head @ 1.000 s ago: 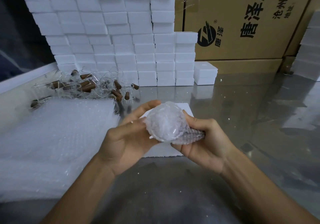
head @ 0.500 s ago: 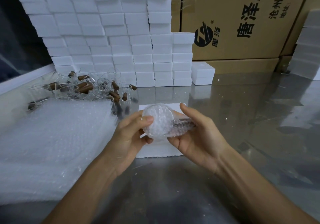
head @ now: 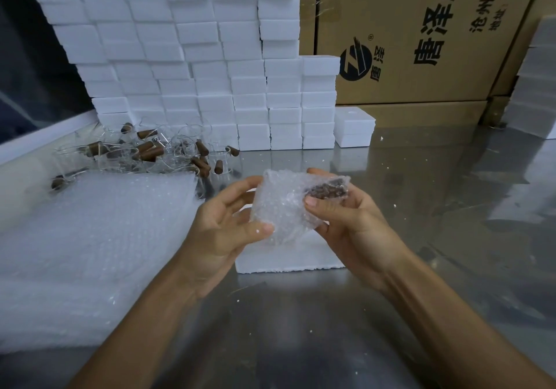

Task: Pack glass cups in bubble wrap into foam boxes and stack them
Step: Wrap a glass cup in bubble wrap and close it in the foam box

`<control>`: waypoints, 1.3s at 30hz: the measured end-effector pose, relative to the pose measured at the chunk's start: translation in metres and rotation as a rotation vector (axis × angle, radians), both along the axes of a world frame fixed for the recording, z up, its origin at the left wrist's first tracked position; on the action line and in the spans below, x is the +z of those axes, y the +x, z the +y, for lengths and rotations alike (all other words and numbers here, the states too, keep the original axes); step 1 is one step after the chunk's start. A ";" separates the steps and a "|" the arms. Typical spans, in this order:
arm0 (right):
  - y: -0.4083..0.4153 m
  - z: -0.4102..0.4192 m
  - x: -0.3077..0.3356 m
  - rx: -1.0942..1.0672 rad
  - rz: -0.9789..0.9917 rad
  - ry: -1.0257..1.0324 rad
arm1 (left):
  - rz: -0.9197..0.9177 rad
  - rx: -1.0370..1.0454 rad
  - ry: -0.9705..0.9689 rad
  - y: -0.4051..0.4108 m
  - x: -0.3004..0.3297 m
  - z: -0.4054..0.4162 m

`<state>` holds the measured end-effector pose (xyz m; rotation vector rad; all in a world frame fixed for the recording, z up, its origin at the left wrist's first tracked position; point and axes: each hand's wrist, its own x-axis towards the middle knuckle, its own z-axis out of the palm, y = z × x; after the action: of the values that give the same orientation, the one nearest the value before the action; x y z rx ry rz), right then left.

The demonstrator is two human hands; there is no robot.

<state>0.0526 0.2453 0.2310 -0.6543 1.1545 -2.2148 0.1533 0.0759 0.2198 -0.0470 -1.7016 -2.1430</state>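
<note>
head cam | both hands up over the foam box point(head: 288, 260) | left hand point(head: 221, 232) pinching the bubble-wrapped cup point(head: 285, 205) | right hand point(head: 346, 223) gripping its brown handle end | steel table point(head: 421, 208)

- A packing station in a warehouse, by the look of it.
- Stacked white foam boxes point(head: 192, 66) wall the back.
- Printed cardboard cartons point(head: 421, 33) stand behind.
- Bubble wrap sheets point(head: 90, 253) pile on a steel table point(head: 436, 223).
</note>
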 end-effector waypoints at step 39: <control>-0.022 0.012 -0.007 -0.307 0.444 0.262 | 0.213 0.460 -0.671 -0.005 -0.015 -0.010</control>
<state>0.0303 0.2578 0.2244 -0.9365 1.8410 -2.1595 0.1482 0.0655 0.2047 -0.0610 -1.9842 -1.1455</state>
